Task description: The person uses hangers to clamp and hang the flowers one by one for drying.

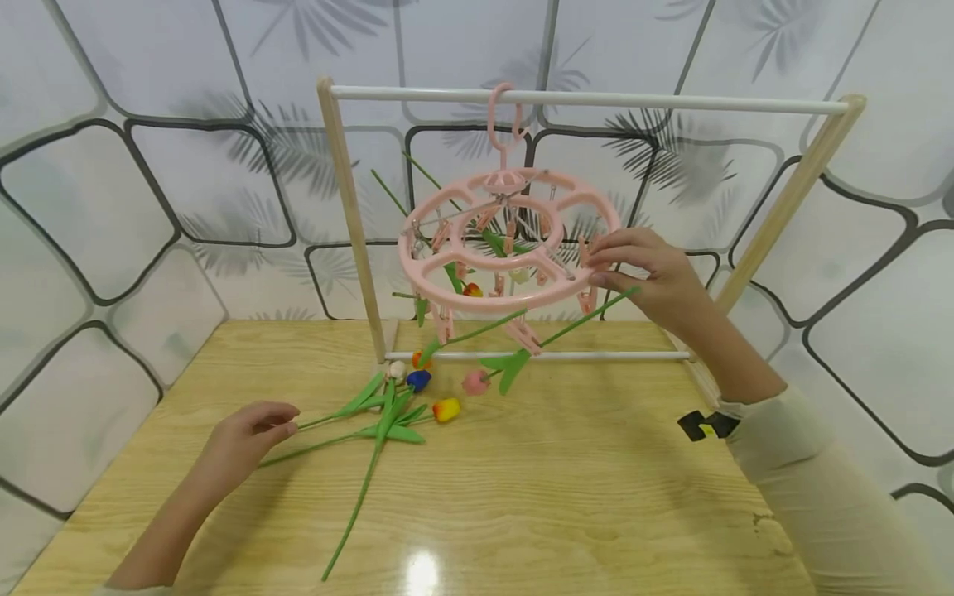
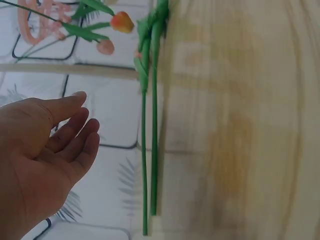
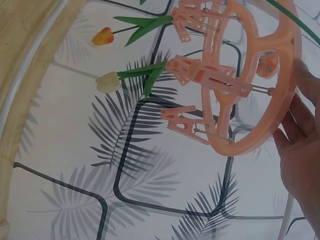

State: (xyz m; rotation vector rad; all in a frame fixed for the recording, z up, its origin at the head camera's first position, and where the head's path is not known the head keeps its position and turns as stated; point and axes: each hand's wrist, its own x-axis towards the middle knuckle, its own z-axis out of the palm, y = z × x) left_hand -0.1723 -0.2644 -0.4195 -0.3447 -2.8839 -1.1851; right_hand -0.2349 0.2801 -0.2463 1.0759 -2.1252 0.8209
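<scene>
A pink round clip hanger (image 1: 492,305) hangs by its hook from a white rail. My right hand (image 1: 656,277) pinches the right side of its rim between thumb and fingers. Several artificial tulips hang from its clips, among them a pink tulip (image 1: 475,382), a white tulip (image 3: 107,82) and an orange tulip (image 3: 103,36). On the table lie more tulips, with a yellow-red tulip (image 1: 447,410) and a blue tulip (image 1: 419,380) showing. Close to their stem ends is my left hand (image 1: 242,439), fingers loosely bent; in the left wrist view it holds nothing, apart from the stems (image 2: 153,150).
The rack has a white top rail (image 1: 671,101), slanted wooden posts (image 1: 350,207) and a low white bar (image 1: 596,356). It stands at the back of the wooden table (image 1: 566,497), before a patterned wall covering. A black strap piece (image 1: 704,425) is at my right sleeve.
</scene>
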